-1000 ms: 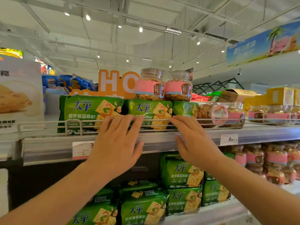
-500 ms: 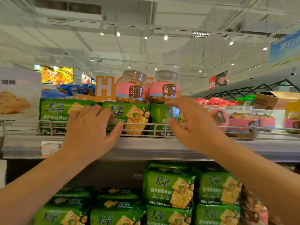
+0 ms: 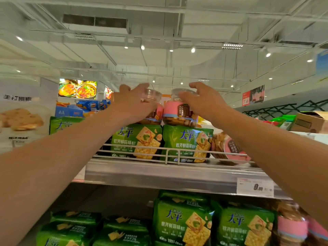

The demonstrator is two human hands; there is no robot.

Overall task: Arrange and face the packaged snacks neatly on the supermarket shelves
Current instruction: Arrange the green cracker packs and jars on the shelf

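1. Supermarket ceiling with spotlights and ducts fills the upper half of the frame; a lit food picture (image 3: 77, 88) hangs at middle left and a red sign (image 3: 253, 95) at middle right.
2. Across the middle runs the top shelf (image 3: 159, 176), metal-fronted, with a white wire rail (image 3: 166, 153) along its edge and a price tag (image 3: 255, 187) at its lower right.
3. Behind the rail stand green cracker packs (image 3: 186, 142) side by side, faces forward; a third is partly hidden by the left forearm.
4. On top of those packs stand two clear jars with pink labels, touching each other: the left jar (image 3: 152, 96) and the right jar (image 3: 179, 110).
5. Left hand (image 3: 131, 102) is at the left jar, its fingers curved round the near side and covering most of the label; the grip looks closed on the jar.
6. Right hand (image 3: 204, 100) reaches over the right jar's lid with fingers spread and bent; whether this grip has hold of the jar I cannot tell.
7. Just right of the packs, a tipped jar (image 3: 229, 148) lies on its side behind the rail.
8. Lower shelf at the bottom of the frame holds more green packs (image 3: 182, 224) and pink-labelled jars (image 3: 291, 226) at lower right.
9. At far right a cardboard box (image 3: 310, 121) sits at jar height.
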